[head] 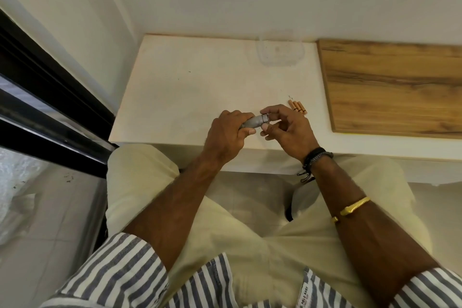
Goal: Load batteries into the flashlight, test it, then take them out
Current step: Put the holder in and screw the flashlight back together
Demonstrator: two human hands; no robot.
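Left hand wraps flashlight body. Right hand pinches its end cap, seemingly. Batteries lie just beyond on table.

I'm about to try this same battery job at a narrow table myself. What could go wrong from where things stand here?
The copper-coloured batteries lie loose on the white tabletop beside the right hand; a nudge might roll them. The small grey metal flashlight, gripped by the left hand, sits near the table's front edge, so a loosened part could drop to the floor.
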